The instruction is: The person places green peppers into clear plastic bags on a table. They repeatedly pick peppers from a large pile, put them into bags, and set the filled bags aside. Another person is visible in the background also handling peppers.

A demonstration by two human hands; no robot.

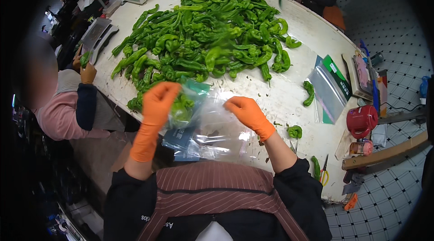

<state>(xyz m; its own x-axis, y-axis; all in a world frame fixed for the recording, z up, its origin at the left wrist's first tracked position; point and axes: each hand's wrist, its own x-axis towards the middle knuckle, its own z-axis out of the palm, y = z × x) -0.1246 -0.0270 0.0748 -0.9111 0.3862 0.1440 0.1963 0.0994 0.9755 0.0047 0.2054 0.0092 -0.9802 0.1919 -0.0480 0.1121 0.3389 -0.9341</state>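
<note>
My left hand (pixel 158 101), in an orange rubber glove, has its fingers closed around the mouth of a clear plastic bag (pixel 199 114) with a few green peppers already inside it. My right hand (pixel 248 114), gloved the same way, pinches the opposite edge of that bag, fingers together on the film. The bag hangs between both hands just above the near edge of the white surface (pixel 289 96), over a stack of flat clear bags (pixel 203 144). A big heap of long green peppers (pixel 212 33) covers the middle of the surface beyond my hands. To my right lie more empty bags with green labels (pixel 332 87), a red plastic mug (pixel 361 121) and yellow-handled scissors (pixel 324 173). Another person's sleeve (pixel 68 112) shows at the left.
</note>
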